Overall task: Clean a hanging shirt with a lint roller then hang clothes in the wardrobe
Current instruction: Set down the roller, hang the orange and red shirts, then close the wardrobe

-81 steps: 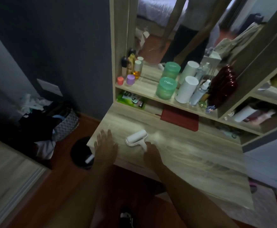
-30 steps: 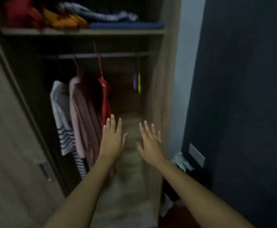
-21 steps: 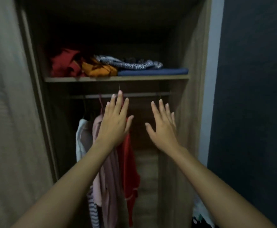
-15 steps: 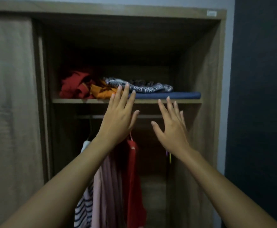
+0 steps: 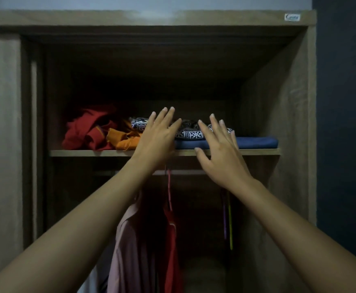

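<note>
Both hands were spread flat and empty, the left hand (image 5: 158, 137) and right hand (image 5: 219, 151) raised side by side before the shelf (image 5: 88, 153) edge of the wardrobe (image 5: 278, 102). Dark open room lay above the folded clothes (image 5: 255, 142). The hanging shirt (image 5: 128, 246) and red garment (image 5: 171, 240) hung below the wrists.

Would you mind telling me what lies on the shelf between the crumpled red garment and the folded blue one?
In the head view, an orange garment and a black-and-white patterned cloth lie between the red garment and the blue one, partly hidden by the left hand.
</note>
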`<state>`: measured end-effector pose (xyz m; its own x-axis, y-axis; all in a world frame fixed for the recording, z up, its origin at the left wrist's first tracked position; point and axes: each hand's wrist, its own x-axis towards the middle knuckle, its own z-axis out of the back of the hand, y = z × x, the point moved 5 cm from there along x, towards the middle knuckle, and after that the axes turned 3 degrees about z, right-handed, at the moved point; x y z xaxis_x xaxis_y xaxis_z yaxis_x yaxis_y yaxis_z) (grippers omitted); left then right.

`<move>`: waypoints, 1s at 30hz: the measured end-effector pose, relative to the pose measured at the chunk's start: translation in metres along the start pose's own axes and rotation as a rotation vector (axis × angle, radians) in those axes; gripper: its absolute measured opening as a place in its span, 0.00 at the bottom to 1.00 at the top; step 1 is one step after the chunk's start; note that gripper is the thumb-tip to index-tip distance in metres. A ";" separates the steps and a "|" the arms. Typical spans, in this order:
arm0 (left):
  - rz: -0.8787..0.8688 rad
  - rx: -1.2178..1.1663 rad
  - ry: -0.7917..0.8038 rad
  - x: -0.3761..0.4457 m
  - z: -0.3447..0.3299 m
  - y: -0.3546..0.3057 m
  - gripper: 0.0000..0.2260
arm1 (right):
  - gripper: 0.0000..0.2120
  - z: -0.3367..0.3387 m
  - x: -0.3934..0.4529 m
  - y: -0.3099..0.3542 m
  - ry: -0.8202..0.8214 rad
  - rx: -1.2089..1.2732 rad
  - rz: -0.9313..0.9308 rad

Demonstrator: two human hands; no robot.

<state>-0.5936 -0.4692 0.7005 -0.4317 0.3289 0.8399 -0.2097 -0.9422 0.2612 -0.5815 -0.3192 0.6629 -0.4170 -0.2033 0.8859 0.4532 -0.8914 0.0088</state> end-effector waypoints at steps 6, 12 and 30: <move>-0.043 0.016 -0.037 0.031 -0.006 0.015 0.16 | 0.34 -0.005 0.045 -0.015 0.073 -0.016 -0.052; -0.027 -0.172 -0.045 0.034 -0.010 0.041 0.13 | 0.33 -0.016 0.079 -0.049 0.281 0.055 -0.073; -0.007 -0.332 0.545 0.082 -0.051 -0.021 0.15 | 0.17 0.029 0.075 -0.102 0.625 -0.274 -0.194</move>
<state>-0.6699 -0.4191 0.7397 -0.7954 0.4021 0.4534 -0.4369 -0.8990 0.0307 -0.6360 -0.2322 0.7415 -0.8816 -0.1515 0.4470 0.1444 -0.9882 -0.0503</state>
